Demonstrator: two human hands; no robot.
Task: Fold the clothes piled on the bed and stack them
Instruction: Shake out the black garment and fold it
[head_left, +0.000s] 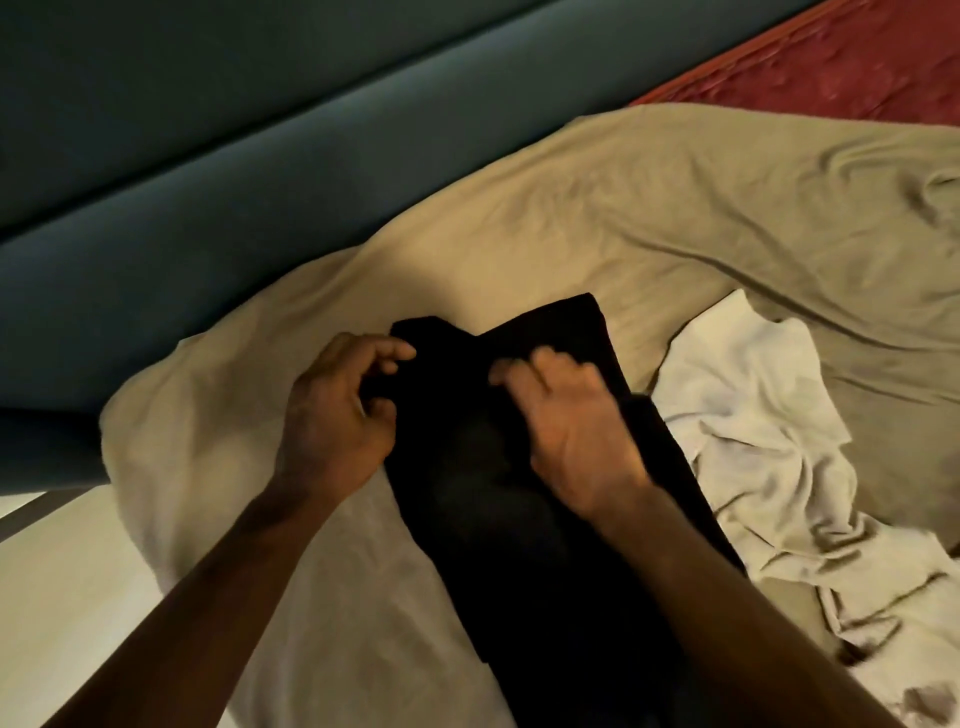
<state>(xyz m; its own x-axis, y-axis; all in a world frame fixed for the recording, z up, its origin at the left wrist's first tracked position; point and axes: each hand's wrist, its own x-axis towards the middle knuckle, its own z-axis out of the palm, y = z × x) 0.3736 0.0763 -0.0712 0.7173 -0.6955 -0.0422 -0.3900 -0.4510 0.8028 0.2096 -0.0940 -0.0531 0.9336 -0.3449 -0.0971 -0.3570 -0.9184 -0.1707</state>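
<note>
Bed (675, 208): black garment (519, 545) lies flat, its long axis running straight away from the person. A crumpled white garment (753, 415) touches its right side. Both hands work the far end. Left hand (332, 410) pinches the left edge. Right hand (566, 421), fingers curled, grips cloth near the middle.

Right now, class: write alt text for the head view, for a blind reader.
A left hand and a right hand grip a black garment on a tan bedsheet. A crumpled white garment lies to its right.
</note>
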